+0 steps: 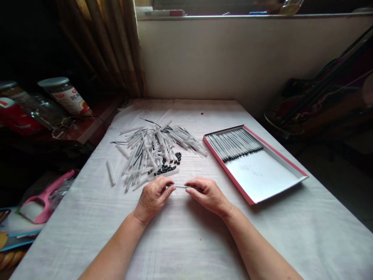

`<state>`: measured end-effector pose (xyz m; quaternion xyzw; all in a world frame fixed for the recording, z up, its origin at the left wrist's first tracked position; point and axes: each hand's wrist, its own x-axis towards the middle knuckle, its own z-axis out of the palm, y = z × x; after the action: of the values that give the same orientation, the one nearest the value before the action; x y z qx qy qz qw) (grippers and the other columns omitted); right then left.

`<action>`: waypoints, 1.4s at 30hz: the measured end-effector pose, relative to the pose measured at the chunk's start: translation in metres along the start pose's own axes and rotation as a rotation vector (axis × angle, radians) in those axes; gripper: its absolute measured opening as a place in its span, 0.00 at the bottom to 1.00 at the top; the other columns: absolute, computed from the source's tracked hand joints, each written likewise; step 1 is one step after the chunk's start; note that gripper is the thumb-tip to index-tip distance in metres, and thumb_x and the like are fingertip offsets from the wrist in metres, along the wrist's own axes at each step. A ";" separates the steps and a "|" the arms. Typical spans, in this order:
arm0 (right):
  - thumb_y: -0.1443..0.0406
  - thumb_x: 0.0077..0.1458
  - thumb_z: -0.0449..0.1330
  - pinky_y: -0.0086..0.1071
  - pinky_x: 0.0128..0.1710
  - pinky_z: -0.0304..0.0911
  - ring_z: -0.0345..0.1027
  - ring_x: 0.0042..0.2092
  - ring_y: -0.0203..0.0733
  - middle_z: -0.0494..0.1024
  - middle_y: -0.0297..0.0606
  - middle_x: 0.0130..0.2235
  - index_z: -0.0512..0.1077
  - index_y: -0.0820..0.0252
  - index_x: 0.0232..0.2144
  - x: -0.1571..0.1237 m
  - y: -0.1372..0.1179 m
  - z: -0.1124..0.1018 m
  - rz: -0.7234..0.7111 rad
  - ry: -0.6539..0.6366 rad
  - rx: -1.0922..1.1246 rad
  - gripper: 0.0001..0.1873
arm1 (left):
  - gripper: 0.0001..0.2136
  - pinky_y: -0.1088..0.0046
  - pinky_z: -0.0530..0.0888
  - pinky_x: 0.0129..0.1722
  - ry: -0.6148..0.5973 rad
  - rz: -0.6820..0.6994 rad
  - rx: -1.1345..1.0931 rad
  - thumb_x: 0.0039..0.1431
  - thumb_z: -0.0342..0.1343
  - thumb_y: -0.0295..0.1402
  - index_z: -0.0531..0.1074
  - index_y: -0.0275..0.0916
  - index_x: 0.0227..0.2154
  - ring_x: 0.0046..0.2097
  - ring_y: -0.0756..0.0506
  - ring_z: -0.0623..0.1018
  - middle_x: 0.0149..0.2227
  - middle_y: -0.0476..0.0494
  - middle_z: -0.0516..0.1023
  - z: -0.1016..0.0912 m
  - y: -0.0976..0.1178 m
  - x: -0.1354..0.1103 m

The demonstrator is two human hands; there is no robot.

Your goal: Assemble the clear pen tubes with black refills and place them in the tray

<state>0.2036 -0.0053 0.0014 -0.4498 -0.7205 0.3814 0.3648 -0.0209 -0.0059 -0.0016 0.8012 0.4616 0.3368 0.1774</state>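
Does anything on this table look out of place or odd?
A small red bit sits alone toward the back, and one whitish tube lies apart, left of the pile; both look stray.

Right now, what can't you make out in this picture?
All in the head view:
Parts of the thin stick: covered by the fingers of the left hand and right hand.
How many white tubes: they overlap.
Faint marks in the tray: too small to read.
Jar label: small print, blurred.
Glassy container above: cut off by the top edge.
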 end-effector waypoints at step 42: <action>0.53 0.43 0.63 0.27 0.20 0.53 0.56 0.20 0.31 0.69 0.31 0.20 0.77 0.63 0.25 0.007 0.008 -0.022 0.299 0.228 0.468 0.17 | 0.23 0.83 0.64 0.18 0.285 -0.649 -0.956 0.45 0.65 0.48 0.65 0.39 0.37 0.24 0.53 0.76 0.36 0.47 0.79 0.006 0.019 0.035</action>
<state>0.2233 0.0086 0.0050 -0.4945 -0.4931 0.5338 0.4768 0.0071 0.0140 0.0190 0.3972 0.4994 0.5399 0.5489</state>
